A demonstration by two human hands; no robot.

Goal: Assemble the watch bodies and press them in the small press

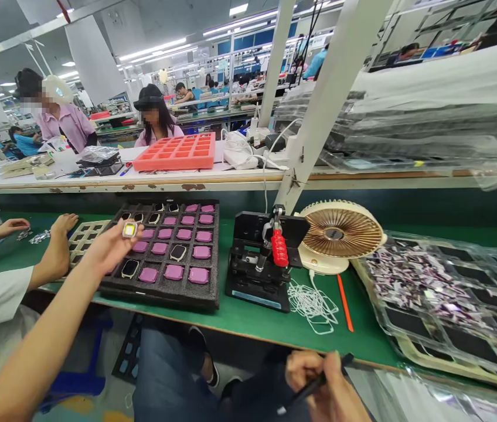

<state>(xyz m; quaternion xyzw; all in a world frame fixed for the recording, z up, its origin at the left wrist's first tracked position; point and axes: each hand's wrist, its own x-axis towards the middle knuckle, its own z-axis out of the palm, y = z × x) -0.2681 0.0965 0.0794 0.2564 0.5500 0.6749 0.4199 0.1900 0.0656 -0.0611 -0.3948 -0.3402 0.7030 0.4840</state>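
My left hand [108,247] is raised over the left edge of a black foam tray [167,293] and pinches a small square watch case [129,229] with a pale yellowish face. The tray's pockets hold several pink-backed cases and a few dark-faced ones. My right hand [321,381] is down by my lap, below the bench edge, closed around a thin black pen-like tool [314,385]. A black hand press [266,258] with a red handle stands to the right of the tray.
A co-worker's two hands [61,225] rest on the green bench at left beside a pale grid tray [82,237]. A cream fan [339,234], a white coiled cable [312,305], an orange stick [344,302] and clear trays of foil scraps [428,287] lie at right.
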